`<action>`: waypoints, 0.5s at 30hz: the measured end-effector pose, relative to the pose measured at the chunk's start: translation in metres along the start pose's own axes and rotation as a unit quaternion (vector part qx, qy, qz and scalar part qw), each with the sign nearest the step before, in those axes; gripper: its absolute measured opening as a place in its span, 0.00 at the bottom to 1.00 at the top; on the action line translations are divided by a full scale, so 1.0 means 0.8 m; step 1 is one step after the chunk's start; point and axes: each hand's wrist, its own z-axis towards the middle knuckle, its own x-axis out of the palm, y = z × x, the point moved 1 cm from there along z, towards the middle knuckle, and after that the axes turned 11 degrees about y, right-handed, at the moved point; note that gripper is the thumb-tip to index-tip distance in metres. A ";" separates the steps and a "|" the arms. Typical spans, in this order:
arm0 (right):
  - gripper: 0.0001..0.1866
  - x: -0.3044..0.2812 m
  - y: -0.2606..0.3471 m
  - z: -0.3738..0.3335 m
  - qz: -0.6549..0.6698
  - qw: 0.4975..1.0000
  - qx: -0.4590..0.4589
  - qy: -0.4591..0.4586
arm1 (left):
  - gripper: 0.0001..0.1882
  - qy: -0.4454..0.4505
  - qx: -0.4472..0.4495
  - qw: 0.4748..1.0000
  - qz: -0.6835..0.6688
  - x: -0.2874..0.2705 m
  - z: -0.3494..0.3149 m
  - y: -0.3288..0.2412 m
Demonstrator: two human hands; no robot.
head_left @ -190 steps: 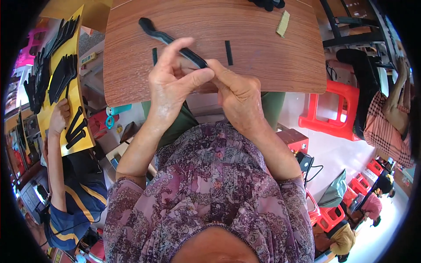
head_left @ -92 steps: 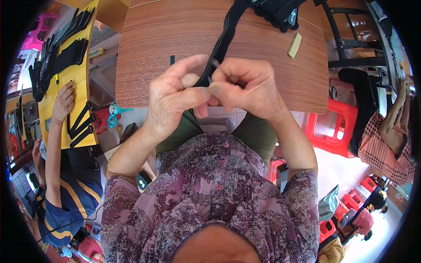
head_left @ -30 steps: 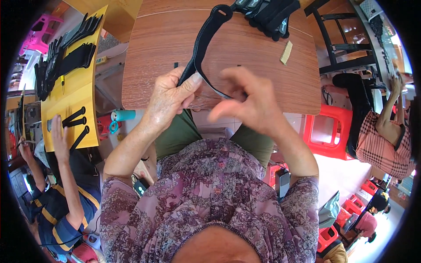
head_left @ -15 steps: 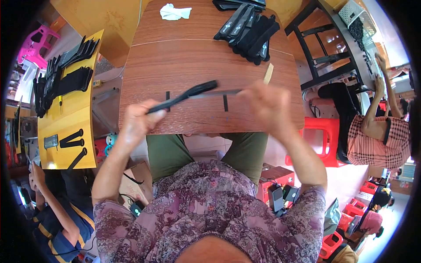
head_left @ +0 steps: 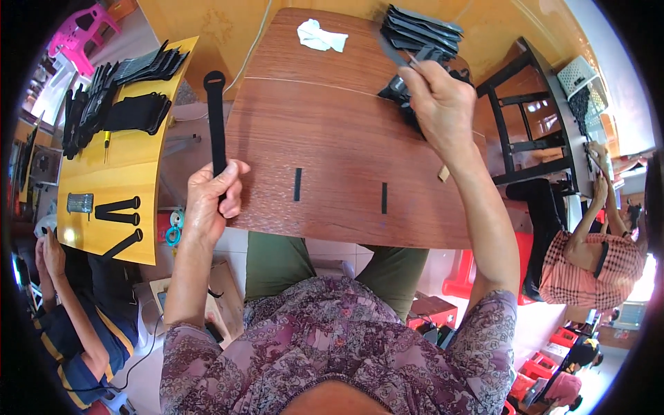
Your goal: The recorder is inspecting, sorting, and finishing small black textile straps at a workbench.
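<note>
At about nine o'clock of the brown wooden table, just off its left edge, the left hand is closed in a fist around the lower end of a long black strap. This strap stands with its long axis running from six to twelve o'clock, its rounded loop end pointing to twelve o'clock, up and away from the person, over the gap between the brown table and a yellow table at nine o'clock.

Toward one o'clock, the right hand reaches across the brown table to a pile of black straps at the far edge. Its fingers are curled and pinch a dark piece at the near side of that pile; what exactly the fingertips hold cannot be told.

Two short black strips lie near the table's front edge, well apart from each other, both with their long axes running six to twelve o'clock. A crumpled white cloth sits at twelve o'clock, near the pile.

On the yellow table lie more black straps in heaps and rows. Another person's hands show at eight o'clock, and a person in a checked shirt sits at three o'clock.
</note>
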 end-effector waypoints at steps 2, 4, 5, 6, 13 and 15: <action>0.07 0.036 -0.007 0.023 -0.065 0.997 -0.052 -0.005 | 0.10 0.013 -0.003 1.000 -0.021 0.000 0.013 0.004; 0.04 0.070 -0.006 0.039 -0.201 0.971 -0.119 0.048 | 0.10 0.016 0.008 0.998 -0.059 0.001 0.016 0.006; 0.04 0.086 -0.008 0.041 -0.237 0.959 -0.138 0.068 | 0.10 0.031 0.007 0.996 -0.078 -0.001 0.018 0.009; 0.04 0.103 -0.011 0.040 -0.237 0.959 -0.139 0.069 | 0.10 0.031 0.008 0.996 -0.079 0.000 0.020 0.008; 0.13 0.182 -0.027 0.002 -0.278 0.925 -0.160 0.206 | 0.10 0.069 0.015 0.993 -0.095 0.006 0.029 0.002; 0.16 0.181 -0.017 -0.009 -0.231 0.937 -0.130 0.229 | 0.12 0.076 0.008 0.993 -0.095 0.005 0.031 0.003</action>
